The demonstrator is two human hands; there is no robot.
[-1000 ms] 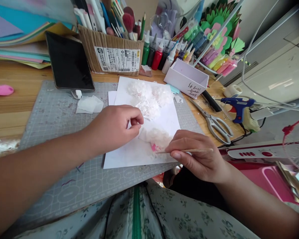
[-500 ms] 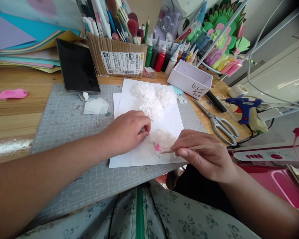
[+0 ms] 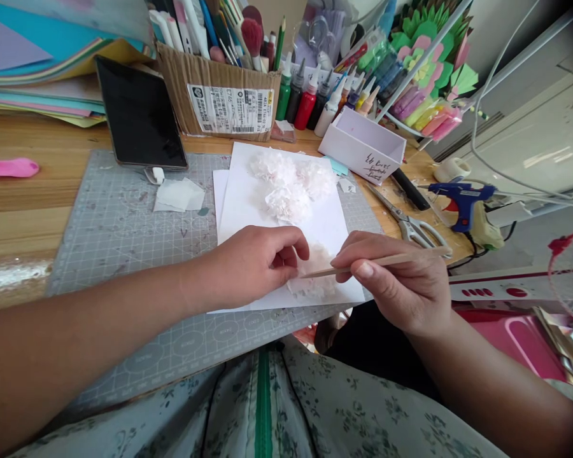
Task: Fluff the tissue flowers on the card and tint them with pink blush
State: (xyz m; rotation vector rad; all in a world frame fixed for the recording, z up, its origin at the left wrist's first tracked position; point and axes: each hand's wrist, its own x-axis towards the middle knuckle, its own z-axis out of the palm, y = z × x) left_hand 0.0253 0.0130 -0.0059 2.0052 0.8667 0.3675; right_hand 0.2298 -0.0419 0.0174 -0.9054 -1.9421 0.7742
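A thin wooden stick is pinched in my right hand, its tip pointing left. That tip reaches the fingertips of my left hand, whose fingers are curled together; whatever they may hold is hidden. Beneath both hands lies a pale, ruffled flower-like piece, partly covered by them. Farther up the white paper, a cluster of white ruffled flowers sits together. Another sheet shows at the paper's left edge.
The grey cutting mat carries a tablet and paper scraps. Scissors and a blue glue gun lie at right. Behind stand a white box, paint bottles and a cardboard brush box.
My left hand has moved right and slightly down, to the stick's tip. The pink bit near that tip is no longer visible. The whole view has shifted slightly.
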